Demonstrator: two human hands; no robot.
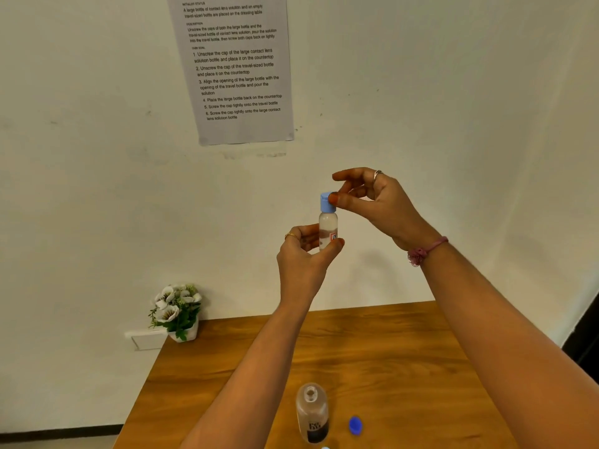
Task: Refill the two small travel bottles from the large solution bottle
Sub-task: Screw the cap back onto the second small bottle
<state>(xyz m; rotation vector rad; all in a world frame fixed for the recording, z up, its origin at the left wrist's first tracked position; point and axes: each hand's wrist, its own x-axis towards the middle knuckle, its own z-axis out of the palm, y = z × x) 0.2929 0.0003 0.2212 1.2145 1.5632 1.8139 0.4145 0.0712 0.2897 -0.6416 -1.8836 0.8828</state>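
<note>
Foreground: a large clear plastic solution bottle [312,413] with a dark label stands uncapped at the near edge of the brown wood-grain table [405,367], its narrow nozzle open to the air.
Beside it: a small round dark-blue cap [355,425] lies on the table just right of the large bottle, apart from it.
Raised bottle: a small clear plastic travel bottle [328,229] with a light-blue screw cap [326,201] is held upright, well above the table, before the white wall.
Left hand: the left hand [303,254] grips the travel bottle's lower body, thumb in front, fingers curled behind.
Right hand: the right hand [372,197] pinches the light-blue cap by thumb and a fingertip, the other fingers spread loose above.
Step, as judged: a cap being turned; whether on or off cannot be told.
Second travel bottle: not clearly in view; a pale sliver at the bottom edge is too cut off to name.
Handling: the travel bottle looks light, thin-walled and smooth, likely to slip or squeeze under pressure; best held low on the body, as here, with turning force kept to the ribbed cap.
Risk: the uncapped large bottle stands between the forearms and could be knocked over.
Backdrop: a taped printed instruction sheet [236,69] and a small white pot of white flowers [178,311].
</note>
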